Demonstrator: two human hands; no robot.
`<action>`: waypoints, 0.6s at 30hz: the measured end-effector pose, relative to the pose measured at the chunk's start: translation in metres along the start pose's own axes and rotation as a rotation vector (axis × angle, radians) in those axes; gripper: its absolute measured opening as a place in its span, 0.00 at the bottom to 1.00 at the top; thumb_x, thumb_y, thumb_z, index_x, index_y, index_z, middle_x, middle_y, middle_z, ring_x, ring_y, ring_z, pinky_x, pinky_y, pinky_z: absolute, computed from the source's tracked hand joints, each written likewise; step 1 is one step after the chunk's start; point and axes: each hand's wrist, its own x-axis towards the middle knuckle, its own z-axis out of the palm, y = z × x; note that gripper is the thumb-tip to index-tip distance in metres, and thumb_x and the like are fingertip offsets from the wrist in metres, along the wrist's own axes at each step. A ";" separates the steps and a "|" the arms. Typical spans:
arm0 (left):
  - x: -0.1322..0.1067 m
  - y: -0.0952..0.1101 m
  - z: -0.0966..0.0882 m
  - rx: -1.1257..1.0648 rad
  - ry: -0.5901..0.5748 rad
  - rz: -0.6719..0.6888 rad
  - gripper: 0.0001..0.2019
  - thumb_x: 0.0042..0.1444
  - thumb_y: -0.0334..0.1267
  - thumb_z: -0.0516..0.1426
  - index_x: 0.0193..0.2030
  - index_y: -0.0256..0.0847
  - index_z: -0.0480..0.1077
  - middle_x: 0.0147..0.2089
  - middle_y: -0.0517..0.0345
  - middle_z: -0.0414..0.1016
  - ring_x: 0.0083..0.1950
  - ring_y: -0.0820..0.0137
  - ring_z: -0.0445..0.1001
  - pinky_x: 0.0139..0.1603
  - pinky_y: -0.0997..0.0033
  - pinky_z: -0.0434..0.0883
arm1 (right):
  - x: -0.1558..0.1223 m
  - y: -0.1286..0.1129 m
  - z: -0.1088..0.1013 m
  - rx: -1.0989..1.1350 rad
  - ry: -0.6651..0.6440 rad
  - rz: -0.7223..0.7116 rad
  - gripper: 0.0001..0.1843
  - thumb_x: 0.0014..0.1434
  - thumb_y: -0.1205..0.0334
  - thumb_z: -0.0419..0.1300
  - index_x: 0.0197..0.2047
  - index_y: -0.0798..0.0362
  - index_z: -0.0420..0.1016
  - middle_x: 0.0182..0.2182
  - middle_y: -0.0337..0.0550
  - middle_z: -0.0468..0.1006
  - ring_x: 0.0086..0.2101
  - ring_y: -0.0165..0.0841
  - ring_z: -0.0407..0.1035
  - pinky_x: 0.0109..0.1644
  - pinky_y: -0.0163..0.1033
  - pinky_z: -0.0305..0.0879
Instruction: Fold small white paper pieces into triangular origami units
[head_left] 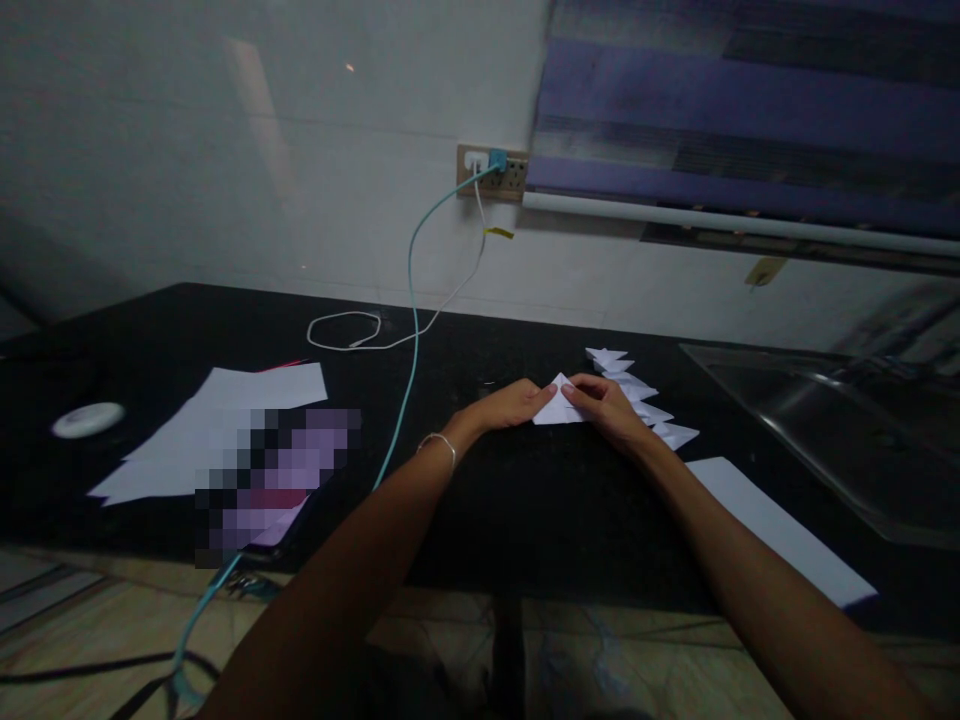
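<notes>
A small white folded paper triangle (556,406) lies on the black countertop (525,500) in front of me. My left hand (514,404) rests on its left side with the fingers stretched flat onto the paper. My right hand (606,404) pinches the paper's upper right edge with curled fingers. Just behind and to the right of my right hand lies a row of several folded white paper pieces (637,392).
A stack of white sheets (225,420) and a blurred-out device lie at the left, with a white round object (88,419) further left. A teal cable (411,300) and a white cable (352,335) run from the wall socket (491,170). A paper strip (772,525) and a metal sink (840,430) are at the right.
</notes>
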 end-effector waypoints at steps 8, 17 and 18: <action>0.005 -0.004 -0.002 -0.154 -0.018 0.076 0.27 0.60 0.59 0.48 0.28 0.35 0.69 0.23 0.60 0.62 0.24 0.75 0.59 0.25 0.74 0.55 | -0.008 -0.010 0.003 -0.064 -0.153 0.022 0.16 0.49 0.49 0.68 0.33 0.53 0.77 0.27 0.39 0.75 0.26 0.30 0.65 0.30 0.36 0.57; 0.003 -0.002 -0.004 -0.185 0.047 0.151 0.20 0.62 0.52 0.50 0.31 0.36 0.68 0.25 0.61 0.61 0.25 0.76 0.58 0.25 0.75 0.55 | -0.006 -0.009 0.003 -0.014 -0.112 -0.018 0.17 0.49 0.50 0.67 0.37 0.52 0.77 0.33 0.41 0.77 0.32 0.33 0.69 0.36 0.38 0.63; 0.002 0.000 -0.004 -0.189 0.066 0.147 0.19 0.62 0.51 0.50 0.32 0.36 0.67 0.25 0.62 0.61 0.24 0.76 0.58 0.25 0.75 0.55 | -0.005 -0.007 0.003 -0.014 -0.080 -0.037 0.17 0.49 0.50 0.67 0.38 0.52 0.76 0.34 0.41 0.77 0.33 0.33 0.70 0.37 0.38 0.63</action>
